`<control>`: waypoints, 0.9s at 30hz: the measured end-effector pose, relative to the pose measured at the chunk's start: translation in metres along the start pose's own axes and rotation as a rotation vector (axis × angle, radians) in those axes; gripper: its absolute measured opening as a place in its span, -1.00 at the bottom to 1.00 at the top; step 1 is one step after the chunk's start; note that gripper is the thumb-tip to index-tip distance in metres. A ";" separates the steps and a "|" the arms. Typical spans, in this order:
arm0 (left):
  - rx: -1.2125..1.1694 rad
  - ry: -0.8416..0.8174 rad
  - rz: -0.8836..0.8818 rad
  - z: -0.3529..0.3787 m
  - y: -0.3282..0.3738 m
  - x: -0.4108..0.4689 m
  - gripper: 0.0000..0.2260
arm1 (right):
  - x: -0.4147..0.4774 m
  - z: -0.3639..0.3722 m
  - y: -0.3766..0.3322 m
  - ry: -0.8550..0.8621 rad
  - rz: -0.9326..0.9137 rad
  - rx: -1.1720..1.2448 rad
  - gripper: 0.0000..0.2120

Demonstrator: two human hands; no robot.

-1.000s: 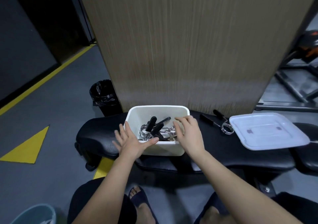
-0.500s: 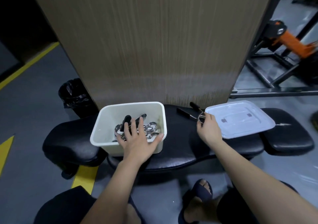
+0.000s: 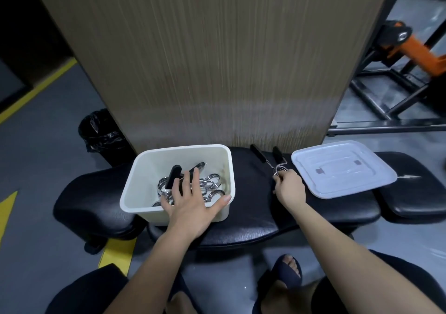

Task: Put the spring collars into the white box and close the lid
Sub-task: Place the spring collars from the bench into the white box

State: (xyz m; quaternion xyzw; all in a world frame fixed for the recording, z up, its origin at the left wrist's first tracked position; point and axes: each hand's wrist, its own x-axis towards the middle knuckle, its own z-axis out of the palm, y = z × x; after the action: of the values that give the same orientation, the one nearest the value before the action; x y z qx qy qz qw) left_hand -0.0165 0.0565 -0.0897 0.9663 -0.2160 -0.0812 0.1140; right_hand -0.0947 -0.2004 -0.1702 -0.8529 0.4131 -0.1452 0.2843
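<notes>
The white box (image 3: 144, 169) stands open on the black padded bench (image 3: 253, 193), with several chrome spring collars (image 3: 210, 183) with black handles inside. My left hand (image 3: 190, 202) rests flat over the box's near rim, fingers spread above the collars. One more spring collar (image 3: 268, 160) lies on the bench to the right of the box, its two black handles pointing away. My right hand (image 3: 288, 187) pinches its chrome coil. The white lid (image 3: 342, 169) lies flat on the bench further right.
A wood-grain panel (image 3: 217, 60) rises right behind the bench. A black bin (image 3: 101, 130) stands on the grey floor at the left. Orange and black gym frames (image 3: 398, 48) fill the back right. My knees and a sandalled foot (image 3: 287, 272) are below the bench.
My right hand left the box, moved right and closed on the loose collar's coil. My left hand shifted from the box's left side onto its near rim. The view swung right.
</notes>
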 end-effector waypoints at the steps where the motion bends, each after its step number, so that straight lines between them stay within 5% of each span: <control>1: -0.005 -0.007 -0.001 0.000 0.000 0.000 0.00 | -0.003 -0.004 -0.004 0.029 -0.015 0.056 -0.80; 10: -0.063 -0.104 0.005 -0.014 0.002 -0.009 -0.02 | -0.042 -0.074 -0.065 0.166 -0.470 0.227 -0.87; 14: -0.394 -0.152 0.040 -0.033 -0.011 -0.017 -0.17 | -0.065 -0.105 -0.085 0.157 -0.681 0.140 -0.87; 18: -0.690 0.112 0.251 -0.054 -0.029 -0.033 -0.16 | -0.083 -0.119 -0.099 0.131 -0.869 0.082 -0.87; 22: -0.395 0.515 0.460 -0.080 -0.031 -0.046 -0.44 | -0.099 -0.122 -0.114 0.080 -0.936 0.107 -0.86; 27: 0.099 0.657 0.524 -0.100 -0.052 -0.048 -0.69 | -0.108 -0.116 -0.139 -0.024 -0.994 0.179 -0.87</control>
State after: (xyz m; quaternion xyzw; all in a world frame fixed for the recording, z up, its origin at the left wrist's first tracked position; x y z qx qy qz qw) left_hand -0.0182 0.1415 -0.0013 0.8575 -0.4102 0.2733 0.1471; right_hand -0.1309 -0.0884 0.0050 -0.9204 -0.0605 -0.2879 0.2574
